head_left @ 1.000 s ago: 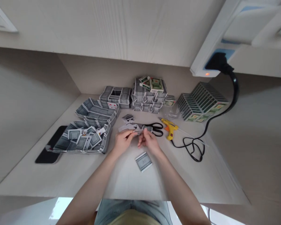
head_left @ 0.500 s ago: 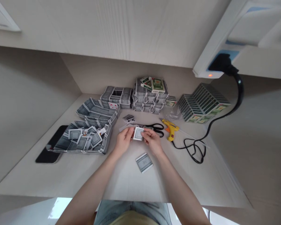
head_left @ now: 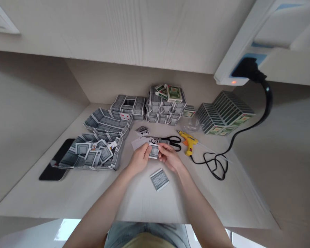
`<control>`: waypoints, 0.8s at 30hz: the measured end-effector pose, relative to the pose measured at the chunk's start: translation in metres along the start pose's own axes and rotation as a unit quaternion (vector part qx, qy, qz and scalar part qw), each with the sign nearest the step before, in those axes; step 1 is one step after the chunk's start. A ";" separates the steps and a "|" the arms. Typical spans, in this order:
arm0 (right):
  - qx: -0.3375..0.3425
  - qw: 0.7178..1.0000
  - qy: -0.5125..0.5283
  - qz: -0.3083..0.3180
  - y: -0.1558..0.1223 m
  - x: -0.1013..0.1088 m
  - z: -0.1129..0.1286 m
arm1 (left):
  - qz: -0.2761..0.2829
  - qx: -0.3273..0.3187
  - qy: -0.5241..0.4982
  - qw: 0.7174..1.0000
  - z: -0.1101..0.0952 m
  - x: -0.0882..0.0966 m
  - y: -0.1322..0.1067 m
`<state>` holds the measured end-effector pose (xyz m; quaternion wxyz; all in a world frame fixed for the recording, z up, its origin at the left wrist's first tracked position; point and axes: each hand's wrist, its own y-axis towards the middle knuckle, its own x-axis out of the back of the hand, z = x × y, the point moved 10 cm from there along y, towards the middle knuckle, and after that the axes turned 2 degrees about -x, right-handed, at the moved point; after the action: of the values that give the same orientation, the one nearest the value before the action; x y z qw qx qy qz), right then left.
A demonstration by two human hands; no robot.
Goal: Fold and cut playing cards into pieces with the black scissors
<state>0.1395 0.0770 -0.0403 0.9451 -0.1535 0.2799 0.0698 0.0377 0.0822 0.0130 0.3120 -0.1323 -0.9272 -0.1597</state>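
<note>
Okay so the left hand has its thumb and fingers pinched on the left edge of a small grey-and-white patterned playing card, and the right hand is pinching the right edge. It's held over a pale wood-look bench, with another grey patterned piece lying nearer the body. Black-handled scissors sit just behind, a yellow glue gun off right, and a white power strip up top.

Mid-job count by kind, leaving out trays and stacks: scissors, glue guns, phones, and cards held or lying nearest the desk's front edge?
Scissors: 1
Glue gun: 1
Phone: 1
Cards: 2, held card and front card
Total: 5
</note>
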 end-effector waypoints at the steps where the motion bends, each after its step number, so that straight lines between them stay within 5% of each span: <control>1: -0.007 1.000 0.007 0.003 0.000 0.001 -0.001 | 0.001 -0.002 0.002 1.000 0.000 -0.001 0.000; 24: -0.024 0.998 0.036 -0.035 0.004 0.006 -0.011 | -0.045 -0.021 0.036 0.998 -0.003 -0.002 -0.005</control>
<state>0.1381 0.0774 -0.0533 0.9325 -0.1880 0.3061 0.0381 0.0393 0.0765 0.0130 0.3350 -0.0909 -0.9168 -0.1977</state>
